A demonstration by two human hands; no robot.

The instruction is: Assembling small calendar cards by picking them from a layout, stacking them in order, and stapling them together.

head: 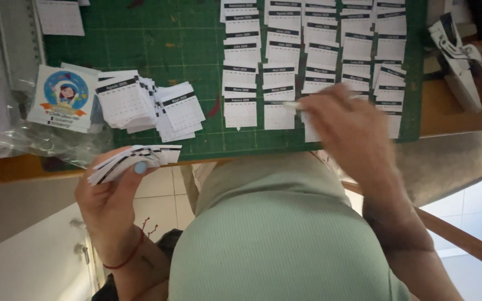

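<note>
Head cam: left hand (110, 195) below the table edge (6, 170), fingers closed on a fanned stack of small calendar slips (132, 159), thumb on top. Right hand (347, 125) blurred, over the near edge of the green cutting mat (157, 39), fingers pinched narrow on one slip (292, 104) at the bottom of the rows of slips (308, 56) laid overlapping in columns. Loose pile of slips (152, 108) on mat's left side, round-picture card (64, 96) just beside it on clear plastic bags (46, 142). White stapler (457, 58) on table, far right, off the mat.
</note>
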